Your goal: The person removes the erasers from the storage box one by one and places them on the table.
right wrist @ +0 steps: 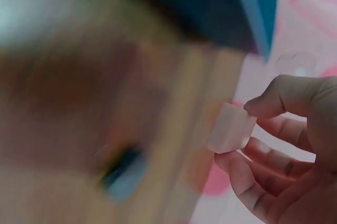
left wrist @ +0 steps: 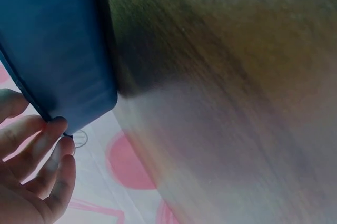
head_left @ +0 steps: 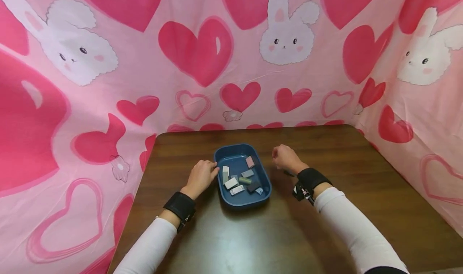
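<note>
A blue tray [head_left: 238, 205] with rounded corners stands on the table, holding several small blocks that look like erasers. Among them are a pink eraser [head_left: 250, 162], a green eraser [head_left: 245, 180] and a white eraser [head_left: 237, 190]. At the tray's left rim, my left hand [head_left: 201, 177] grips the edge with its fingertips. To the right of the tray, above the table, my right hand [head_left: 287, 159] pinches a pale eraser [right wrist: 231, 129] between thumb and fingers; the head view hides it. Below that hand lies a small dark-and-blue object [right wrist: 125, 174], blurred.
The brown wooden table [head_left: 361, 209] reaches to a pink cloth [head_left: 202, 105] with hearts and rabbits, which hangs behind and along both sides. A black band with a small device sits on each wrist.
</note>
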`<state>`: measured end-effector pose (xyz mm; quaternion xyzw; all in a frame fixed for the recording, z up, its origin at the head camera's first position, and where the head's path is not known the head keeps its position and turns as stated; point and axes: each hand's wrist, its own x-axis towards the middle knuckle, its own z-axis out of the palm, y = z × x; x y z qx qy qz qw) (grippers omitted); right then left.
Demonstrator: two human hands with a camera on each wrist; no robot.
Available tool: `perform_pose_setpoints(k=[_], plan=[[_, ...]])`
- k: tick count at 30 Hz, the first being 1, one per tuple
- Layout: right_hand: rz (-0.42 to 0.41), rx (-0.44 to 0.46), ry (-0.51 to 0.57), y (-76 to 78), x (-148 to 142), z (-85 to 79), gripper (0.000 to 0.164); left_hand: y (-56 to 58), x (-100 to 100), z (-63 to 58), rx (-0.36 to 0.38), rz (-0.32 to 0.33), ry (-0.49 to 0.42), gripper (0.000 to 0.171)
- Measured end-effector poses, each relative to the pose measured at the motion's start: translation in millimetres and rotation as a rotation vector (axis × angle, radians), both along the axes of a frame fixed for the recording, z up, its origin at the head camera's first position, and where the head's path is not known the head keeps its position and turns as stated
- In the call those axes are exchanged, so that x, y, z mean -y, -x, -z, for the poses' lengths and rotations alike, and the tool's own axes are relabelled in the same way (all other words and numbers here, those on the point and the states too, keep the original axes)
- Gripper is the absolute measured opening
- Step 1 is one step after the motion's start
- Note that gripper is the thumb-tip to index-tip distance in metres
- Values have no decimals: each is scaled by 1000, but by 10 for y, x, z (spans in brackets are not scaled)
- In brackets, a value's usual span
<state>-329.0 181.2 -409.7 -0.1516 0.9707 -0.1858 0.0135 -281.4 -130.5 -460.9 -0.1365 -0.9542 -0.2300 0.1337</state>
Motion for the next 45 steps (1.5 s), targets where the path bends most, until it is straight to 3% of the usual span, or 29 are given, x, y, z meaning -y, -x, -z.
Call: perform_pose_setpoints(k=[8, 12, 16, 20, 22, 25, 29, 31, 37, 40, 45], plan=[[-20, 120, -16, -162, -263, 330, 4, -23, 136, -52, -4, -16, -7, 30], [-57, 89, -57, -224, -239, 435, 6, -25, 190, -81, -19, -22, 0, 30], [-92, 40, -96, -190, -187, 430, 8, -12, 247, -119, -24, -34, -1, 30], [-85, 80, -118, -79, -92, 274, 9, 4, 307, -172, -13, -48, -4, 30], [-64, 99, -122, -10, -4, 150, 11, 11, 334, -204, -5, -58, -5, 31], [-63, 55, -108, 106, 211, -69, 15, 31, 365, -252, 1, -82, 0, 31], [-69, 49, -22, 218, 670, -317, 17, 48, 354, -286, -1, -101, -1, 31], [-78, 73, -3, 242, 922, -360, 18, 44, 322, -275, -15, -89, 3, 30], [-136, 207, -98, 156, 1478, -218, 19, -16, 153, -148, -51, -20, 13, 28], [-130, 265, -110, 82, 1595, -81, 14, -60, 74, -74, -46, 5, 3, 27], [-75, 258, -78, 15, 1662, 115, 14, -115, 2, -31, -41, 18, 2, 27]])
